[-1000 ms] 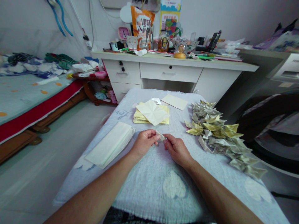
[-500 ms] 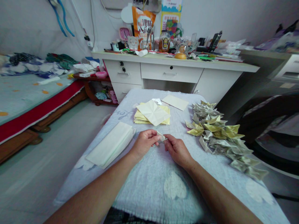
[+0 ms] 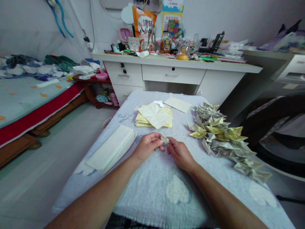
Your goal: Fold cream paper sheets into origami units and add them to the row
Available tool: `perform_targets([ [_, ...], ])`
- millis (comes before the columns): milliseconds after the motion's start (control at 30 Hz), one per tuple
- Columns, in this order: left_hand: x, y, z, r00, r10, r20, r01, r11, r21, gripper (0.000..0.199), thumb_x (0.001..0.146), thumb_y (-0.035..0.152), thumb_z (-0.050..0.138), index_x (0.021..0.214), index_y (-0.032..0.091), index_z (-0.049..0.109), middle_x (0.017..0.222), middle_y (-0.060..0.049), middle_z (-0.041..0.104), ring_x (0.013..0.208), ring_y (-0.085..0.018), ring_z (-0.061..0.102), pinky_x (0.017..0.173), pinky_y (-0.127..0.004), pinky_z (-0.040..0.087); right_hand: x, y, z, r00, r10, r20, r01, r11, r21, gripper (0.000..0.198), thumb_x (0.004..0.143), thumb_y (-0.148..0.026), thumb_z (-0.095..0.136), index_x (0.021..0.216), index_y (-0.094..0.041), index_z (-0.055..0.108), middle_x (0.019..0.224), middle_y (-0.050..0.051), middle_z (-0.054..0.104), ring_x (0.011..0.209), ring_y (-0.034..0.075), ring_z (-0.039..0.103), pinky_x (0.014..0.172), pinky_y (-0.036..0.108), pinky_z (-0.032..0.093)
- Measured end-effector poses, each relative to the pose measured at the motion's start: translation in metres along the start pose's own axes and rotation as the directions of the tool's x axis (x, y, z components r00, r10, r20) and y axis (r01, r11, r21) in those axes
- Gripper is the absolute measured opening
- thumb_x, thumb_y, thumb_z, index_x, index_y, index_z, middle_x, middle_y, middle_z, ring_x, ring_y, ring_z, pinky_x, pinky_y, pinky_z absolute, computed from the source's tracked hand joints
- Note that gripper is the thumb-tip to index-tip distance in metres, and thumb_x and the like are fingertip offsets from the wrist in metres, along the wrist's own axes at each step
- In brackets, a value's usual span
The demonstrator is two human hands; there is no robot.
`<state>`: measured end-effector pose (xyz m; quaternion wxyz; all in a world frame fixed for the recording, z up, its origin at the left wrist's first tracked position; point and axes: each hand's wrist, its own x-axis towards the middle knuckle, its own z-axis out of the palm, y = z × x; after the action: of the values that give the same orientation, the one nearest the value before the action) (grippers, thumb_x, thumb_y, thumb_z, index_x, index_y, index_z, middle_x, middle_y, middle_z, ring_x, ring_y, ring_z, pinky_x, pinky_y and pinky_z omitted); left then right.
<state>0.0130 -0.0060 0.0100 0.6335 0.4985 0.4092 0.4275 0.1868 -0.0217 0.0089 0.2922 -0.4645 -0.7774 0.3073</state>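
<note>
Above the middle of the cloth-covered worktop (image 3: 147, 190), we hold a small folded paper piece (image 3: 164, 138) between our hands: the left grip (image 3: 149, 146) pinches its near-left side with thumb and fingers together, and the right grip (image 3: 179, 154) is clamped on its right end. Just beyond both grips sits a stack of yellow paper (image 3: 140, 122), topped by a creased cream sheet (image 3: 156, 115) set askew. Farther past them lies a plain cream rectangle (image 3: 177, 104). Left of our left grip rests a bundle of long whitish sheets (image 3: 111, 147); right of our right grip, grey and yellow folded paper pieces (image 3: 222, 137) crowd together in rows.
</note>
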Motion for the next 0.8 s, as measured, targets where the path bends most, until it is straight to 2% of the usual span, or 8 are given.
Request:
perform_targets([
  [133, -0.0008, 0.0004, 0.0001, 1.000, 0.009, 0.004, -0.009, 1.000, 0.024, 0.028, 0.078, 0.034, 0.066, 0.097, 0.014, 0.064, 0.076, -0.004, 0.069, 0.061, -0.012, 0.062, 0.052, -0.020, 0.036, -0.0001, -0.0002, -0.0003, 1.000, 0.000, 0.005, 0.000, 1.000, 0.000, 0.027, 0.095, -0.020, 0.038, 0.116, -0.020, 0.055, 0.068, -0.002, 0.060, 0.062, 0.012, 0.057, 0.062, 0.021, 0.039],
  [267, -0.0011, 0.0015, 0.0000, 0.999, 0.021, 0.028, -0.022, 0.999, 0.025, 0.028, 0.079, 0.036, 0.064, 0.097, 0.014, 0.064, 0.083, -0.005, 0.071, 0.063, -0.011, 0.063, 0.053, -0.021, 0.038, -0.0004, -0.0013, -0.0006, 1.000, -0.003, 0.017, 0.003, 1.000, 0.000, 0.026, 0.093, -0.018, 0.039, 0.112, -0.020, 0.056, 0.071, -0.001, 0.061, 0.062, 0.012, 0.057, 0.062, 0.021, 0.039],
  [433, 0.0006, 0.0000, 0.0005, 1.000, 0.015, -0.010, -0.015, 1.000, -0.001, 0.027, 0.079, 0.040, 0.064, 0.085, 0.013, 0.066, 0.075, -0.005, 0.070, 0.061, -0.012, 0.063, 0.052, -0.020, 0.038, -0.0008, -0.0036, -0.0010, 0.999, -0.040, 0.034, 0.040, 0.999, 0.013, 0.024, 0.092, -0.017, 0.043, 0.111, -0.022, 0.057, 0.084, 0.001, 0.066, 0.072, 0.014, 0.060, 0.067, 0.023, 0.041],
  [500, 0.0011, -0.0008, 0.0000, 1.000, 0.012, -0.025, -0.012, 1.000, -0.029, 0.029, 0.079, 0.041, 0.064, 0.084, 0.013, 0.066, 0.074, -0.005, 0.069, 0.062, -0.012, 0.063, 0.052, -0.020, 0.038, -0.0010, -0.0036, -0.0008, 0.999, -0.038, 0.007, 0.038, 0.999, 0.023, 0.026, 0.090, -0.019, 0.047, 0.115, -0.022, 0.053, 0.086, 0.001, 0.067, 0.072, 0.014, 0.060, 0.068, 0.023, 0.041],
  [567, 0.0010, -0.0011, -0.0007, 0.999, 0.013, -0.030, -0.015, 0.998, -0.054, 0.030, 0.080, 0.042, 0.064, 0.086, 0.013, 0.066, 0.074, -0.004, 0.070, 0.064, -0.013, 0.064, 0.053, -0.020, 0.039, -0.0014, -0.0031, -0.0006, 0.999, -0.011, -0.031, 0.012, 0.999, 0.039, 0.030, 0.089, -0.020, 0.049, 0.119, -0.021, 0.047, 0.078, -0.001, 0.065, 0.064, 0.014, 0.058, 0.061, 0.023, 0.040],
  [667, 0.0003, -0.0005, -0.0018, 0.999, 0.012, -0.029, -0.015, 0.997, -0.075, 0.029, 0.079, 0.041, 0.065, 0.088, 0.013, 0.066, 0.072, -0.004, 0.069, 0.065, -0.013, 0.065, 0.055, -0.021, 0.039, -0.0031, -0.0026, -0.0008, 0.996, 0.025, -0.088, -0.019, 0.997, 0.077, 0.020, 0.090, -0.025, 0.048, 0.109, -0.021, 0.042, 0.067, -0.004, 0.056, 0.055, 0.013, 0.050, 0.053, 0.022, 0.035],
  [800, 0.0001, 0.0005, -0.0024, 0.998, 0.022, -0.053, -0.027, 0.995, -0.094, 0.026, 0.078, 0.038, 0.066, 0.085, 0.013, 0.065, 0.071, -0.001, 0.066, 0.062, -0.011, 0.061, 0.055, -0.021, 0.037, -0.0057, -0.0019, -0.0013, 0.995, 0.019, -0.098, -0.007, 0.993, 0.119, 0.009, 0.094, -0.032, 0.042, 0.095, -0.023, 0.041, 0.070, -0.003, 0.054, 0.058, 0.013, 0.050, 0.055, 0.023, 0.037],
])
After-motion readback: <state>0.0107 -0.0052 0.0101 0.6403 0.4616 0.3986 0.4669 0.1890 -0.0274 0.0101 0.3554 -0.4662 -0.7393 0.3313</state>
